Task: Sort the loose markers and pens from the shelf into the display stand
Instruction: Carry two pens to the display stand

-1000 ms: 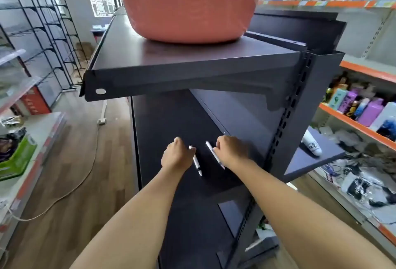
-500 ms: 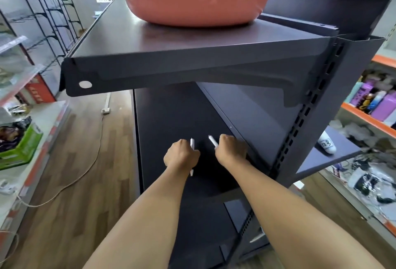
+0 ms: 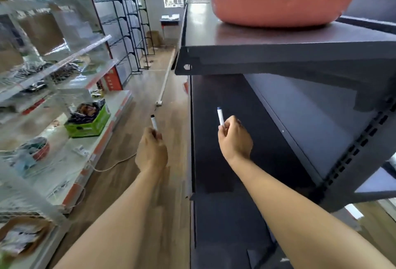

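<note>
Off the dark shelf (image 3: 246,140) now, both marker-holding hands, left hand (image 3: 151,153) over floor.

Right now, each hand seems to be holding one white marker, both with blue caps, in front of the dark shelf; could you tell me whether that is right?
Not quite. Only the marker in the right hand has a blue cap. The marker in the left hand has a black cap, as the head view shows. The rest holds: each hand holds one white marker in front of the dark shelf.
</note>
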A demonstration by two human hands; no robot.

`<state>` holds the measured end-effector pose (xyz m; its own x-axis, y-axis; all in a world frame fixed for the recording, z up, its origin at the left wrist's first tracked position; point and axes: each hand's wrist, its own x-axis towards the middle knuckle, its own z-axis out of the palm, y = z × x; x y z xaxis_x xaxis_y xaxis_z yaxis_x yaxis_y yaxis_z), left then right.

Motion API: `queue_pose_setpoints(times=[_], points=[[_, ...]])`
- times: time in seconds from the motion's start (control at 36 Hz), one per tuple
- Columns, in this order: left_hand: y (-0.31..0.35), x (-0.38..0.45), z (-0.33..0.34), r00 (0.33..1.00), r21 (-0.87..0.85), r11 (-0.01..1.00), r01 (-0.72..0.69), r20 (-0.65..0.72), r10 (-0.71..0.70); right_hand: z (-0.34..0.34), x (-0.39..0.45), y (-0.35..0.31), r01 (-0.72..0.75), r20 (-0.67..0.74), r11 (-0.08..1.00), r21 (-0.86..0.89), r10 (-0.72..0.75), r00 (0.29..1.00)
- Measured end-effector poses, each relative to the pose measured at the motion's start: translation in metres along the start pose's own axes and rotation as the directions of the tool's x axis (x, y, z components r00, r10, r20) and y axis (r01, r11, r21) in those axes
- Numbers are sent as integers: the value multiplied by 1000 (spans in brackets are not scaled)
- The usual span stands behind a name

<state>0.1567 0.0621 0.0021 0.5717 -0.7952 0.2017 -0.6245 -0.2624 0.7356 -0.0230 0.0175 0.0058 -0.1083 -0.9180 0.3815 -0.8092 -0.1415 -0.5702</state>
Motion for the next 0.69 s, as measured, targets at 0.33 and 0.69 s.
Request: queue_pose_setpoints(times=[0.33, 0.69], points=[[-99, 85, -80, 987, 36, 997, 75, -143, -69, 85, 2, -115, 173, 128, 983, 68, -180, 975], [-212, 211, -149, 988, 84, 993, 86, -139, -74, 203, 15, -241, 71, 132, 989, 131, -89, 987]])
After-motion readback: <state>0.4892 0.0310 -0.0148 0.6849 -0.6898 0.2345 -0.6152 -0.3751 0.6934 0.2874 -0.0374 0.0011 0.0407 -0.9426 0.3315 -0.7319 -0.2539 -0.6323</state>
